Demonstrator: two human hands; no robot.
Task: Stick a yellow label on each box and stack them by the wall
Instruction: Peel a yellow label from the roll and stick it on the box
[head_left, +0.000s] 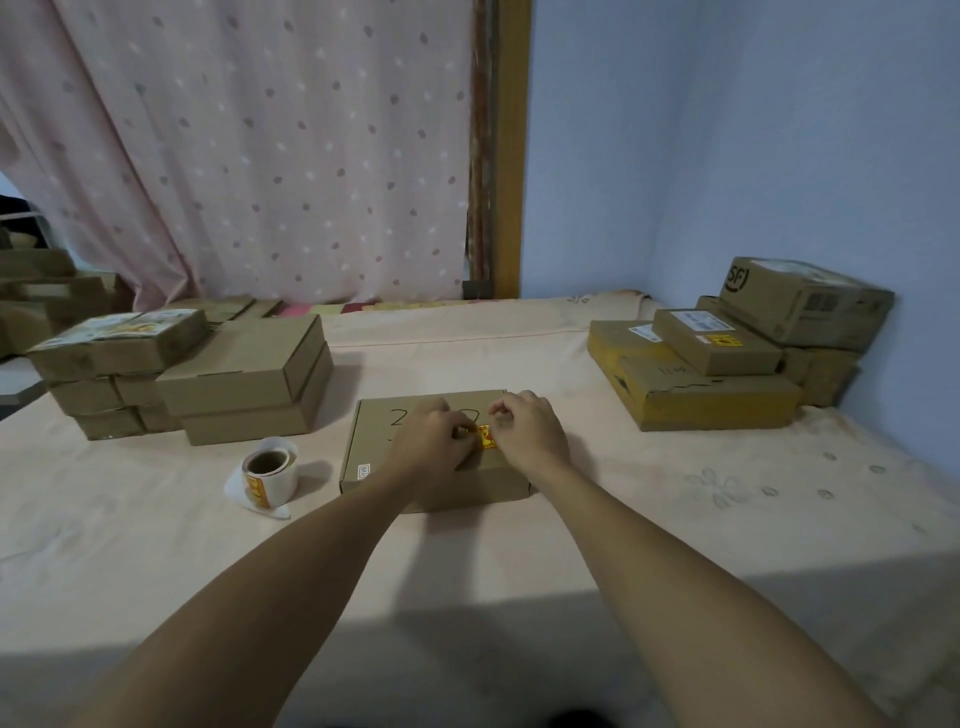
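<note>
Head camera view, looking down along two bare forearms to a flat brown cardboard box (374, 447) lying in the middle of a bed covered with a peach-coloured sheet (156, 545). A small yellow label with red print (485, 435) sits on the box lid between the hands. The left hand (431, 439) has its fingers curled, with the tips at the label's left edge. The right hand (530, 431) is curled too, thumb and fingertips pinched together at the label's right edge. Dark handwriting on the lid is mostly hidden by the hands – a "2" can be read. A tiny white sticker at the lid's near left corner is too small to read.

Just left of the box stands a white roll of yellow labels (270, 475), its loose end trailing on the sheet. Farther left are stacks of plain brown cardboard boxes (244, 379). At the right, against the pale blue wall (779, 156), is a pile of brown boxes – the top one (808, 306) bears a black "SF" logo, and a smaller box (719, 340) has a yellow label. A pink dotted curtain (260, 156) hangs behind.
</note>
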